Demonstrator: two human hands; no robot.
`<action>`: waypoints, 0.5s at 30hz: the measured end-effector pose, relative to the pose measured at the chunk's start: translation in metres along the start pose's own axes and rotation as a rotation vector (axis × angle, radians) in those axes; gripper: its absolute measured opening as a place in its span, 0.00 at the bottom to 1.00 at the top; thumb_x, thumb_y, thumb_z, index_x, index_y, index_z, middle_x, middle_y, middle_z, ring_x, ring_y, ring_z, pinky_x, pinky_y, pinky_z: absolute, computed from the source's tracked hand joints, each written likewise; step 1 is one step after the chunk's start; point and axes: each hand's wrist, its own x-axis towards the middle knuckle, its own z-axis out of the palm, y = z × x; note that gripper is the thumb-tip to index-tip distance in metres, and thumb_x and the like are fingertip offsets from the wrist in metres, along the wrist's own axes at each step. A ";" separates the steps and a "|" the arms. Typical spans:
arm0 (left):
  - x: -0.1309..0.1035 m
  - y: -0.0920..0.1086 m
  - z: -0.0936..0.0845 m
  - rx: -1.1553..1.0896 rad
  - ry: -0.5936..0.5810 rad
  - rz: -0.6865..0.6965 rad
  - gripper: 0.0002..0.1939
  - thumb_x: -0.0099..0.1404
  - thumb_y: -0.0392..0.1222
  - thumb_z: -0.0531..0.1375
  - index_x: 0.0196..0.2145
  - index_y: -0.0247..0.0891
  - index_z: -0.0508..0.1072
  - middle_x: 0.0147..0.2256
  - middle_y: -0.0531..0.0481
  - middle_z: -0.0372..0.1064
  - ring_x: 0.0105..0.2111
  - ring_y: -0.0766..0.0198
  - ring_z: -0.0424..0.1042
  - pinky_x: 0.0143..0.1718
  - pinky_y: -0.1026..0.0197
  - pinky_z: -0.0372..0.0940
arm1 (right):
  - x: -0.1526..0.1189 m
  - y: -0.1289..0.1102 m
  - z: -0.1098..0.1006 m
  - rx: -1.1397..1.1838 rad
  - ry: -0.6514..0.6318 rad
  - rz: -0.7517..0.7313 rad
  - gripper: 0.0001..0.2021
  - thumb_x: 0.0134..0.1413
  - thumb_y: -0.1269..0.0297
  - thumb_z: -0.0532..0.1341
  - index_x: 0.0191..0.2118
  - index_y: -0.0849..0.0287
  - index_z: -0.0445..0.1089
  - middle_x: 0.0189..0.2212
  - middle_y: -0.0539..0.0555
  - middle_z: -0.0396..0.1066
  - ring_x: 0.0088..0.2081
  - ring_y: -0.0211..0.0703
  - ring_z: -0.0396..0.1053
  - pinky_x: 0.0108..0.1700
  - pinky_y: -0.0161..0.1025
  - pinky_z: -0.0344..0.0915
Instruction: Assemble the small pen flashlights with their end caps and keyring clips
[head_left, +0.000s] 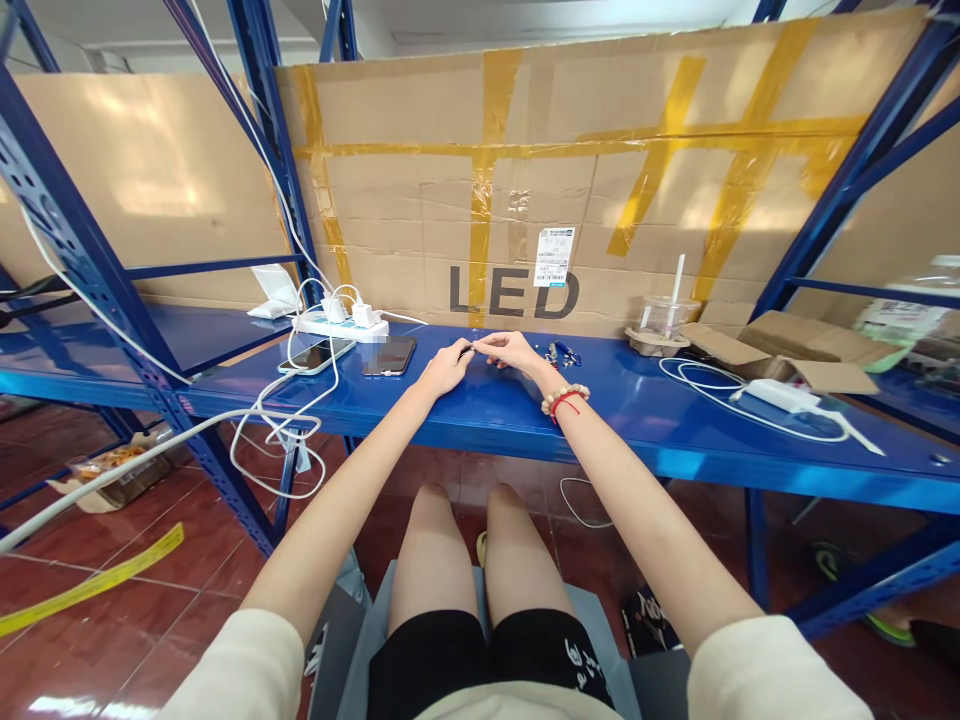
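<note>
The left hand pinches a small dark piece over the blue shelf; it looks light and probably stiff, easily dropped, so best taken gently by its ends. At its right, the right hand has fingertips bunched close, though whether they grip it I cannot tell.

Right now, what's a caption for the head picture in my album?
Left hand and right hand close together over a blue worktop, a small dark thing between them.
</note>
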 end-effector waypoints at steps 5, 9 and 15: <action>0.000 -0.001 0.001 0.004 -0.012 -0.003 0.13 0.66 0.45 0.47 0.41 0.40 0.67 0.32 0.47 0.72 0.33 0.59 0.71 0.38 0.58 0.64 | 0.001 0.001 0.000 0.038 -0.003 0.008 0.20 0.39 0.53 0.67 0.38 0.61 0.75 0.32 0.55 0.74 0.25 0.30 0.64 0.20 0.25 0.57; 0.001 -0.003 0.002 -0.003 -0.005 -0.001 0.13 0.66 0.45 0.48 0.42 0.40 0.68 0.33 0.47 0.72 0.33 0.59 0.71 0.38 0.58 0.64 | 0.002 0.001 0.000 0.043 0.009 0.011 0.21 0.38 0.52 0.68 0.38 0.61 0.76 0.31 0.55 0.74 0.24 0.31 0.64 0.21 0.27 0.58; 0.002 -0.004 0.002 0.004 0.000 0.007 0.13 0.66 0.45 0.47 0.41 0.40 0.67 0.34 0.47 0.72 0.34 0.59 0.70 0.38 0.57 0.64 | 0.001 0.000 0.000 0.016 0.025 -0.001 0.22 0.37 0.51 0.68 0.37 0.62 0.76 0.30 0.55 0.74 0.25 0.32 0.64 0.21 0.27 0.56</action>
